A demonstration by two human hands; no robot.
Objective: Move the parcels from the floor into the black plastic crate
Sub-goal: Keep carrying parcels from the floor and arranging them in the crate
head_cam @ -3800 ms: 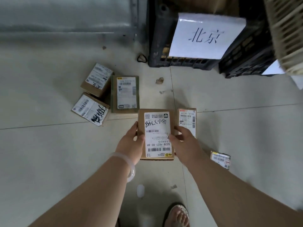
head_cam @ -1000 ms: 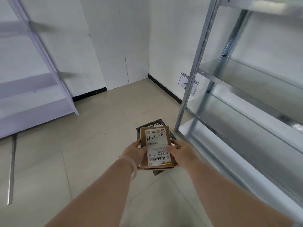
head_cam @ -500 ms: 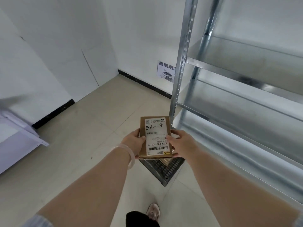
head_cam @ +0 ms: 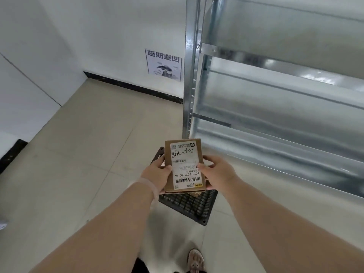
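Note:
I hold a small brown cardboard parcel (head_cam: 184, 166) with a white shipping label and handwritten marks, flat and face up, at the middle of the view. My left hand (head_cam: 157, 174) grips its left edge and my right hand (head_cam: 216, 172) grips its right edge. Directly beneath the parcel stands the black plastic crate (head_cam: 189, 205) on the floor; the parcel and my hands hide most of it, and its inside is not visible. A pale bangle sits on my left wrist.
A tall metal shelving rack (head_cam: 275, 107) stands to the right, its post (head_cam: 190, 75) right behind the crate. White walls with a black skirting meet at the back; a printed poster (head_cam: 163, 65) hangs low on the wall. My foot (head_cam: 195, 261) shows below.
I turned away from the parcels on the floor and came up to the crate by the rack. The parcel stays in both hands and now hovers over the crate.

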